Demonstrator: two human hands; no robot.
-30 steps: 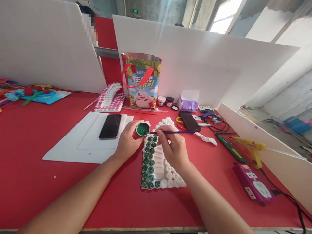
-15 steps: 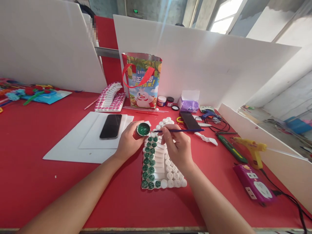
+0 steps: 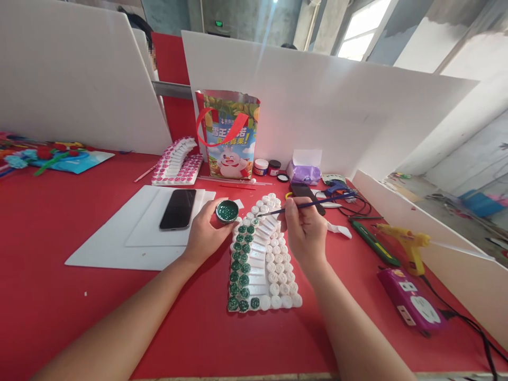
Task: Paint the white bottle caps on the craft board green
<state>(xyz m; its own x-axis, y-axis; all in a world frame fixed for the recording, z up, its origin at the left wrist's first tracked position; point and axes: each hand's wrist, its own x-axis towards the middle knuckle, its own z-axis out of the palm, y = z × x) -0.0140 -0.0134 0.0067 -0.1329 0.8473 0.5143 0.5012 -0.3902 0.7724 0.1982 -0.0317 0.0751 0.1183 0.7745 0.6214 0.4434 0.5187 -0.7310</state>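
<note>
My left hand [image 3: 207,228] grips a small open jar of green paint [image 3: 227,210], tilted so its inside faces me. Between the fingers of my right hand [image 3: 306,233] is a thin dark-blue paintbrush [image 3: 313,203]; its tip meets a rosette near the top of a white craft piece [image 3: 273,272]. Rows of small rolled rosettes edge this piece, with pale slats running up its middle. Along the left side and at the bottom left corner the rosettes are green. Those on the right and at the top are white. A little green shows on the rosette under the brush.
A black phone [image 3: 178,209] lies on white boards [image 3: 111,243] to the left. Behind stand a pink-and-white craft piece [image 3: 178,163], a printed bag [image 3: 232,137], paint jars [image 3: 261,167] and purple tissues [image 3: 305,172]. At right are a yellow glue gun [image 3: 408,241] and a purple power strip [image 3: 413,301].
My right hand has moved right and the brush has gone from beside the jar's mouth to a rosette near the top. The jar has shifted slightly left in my left hand.
</note>
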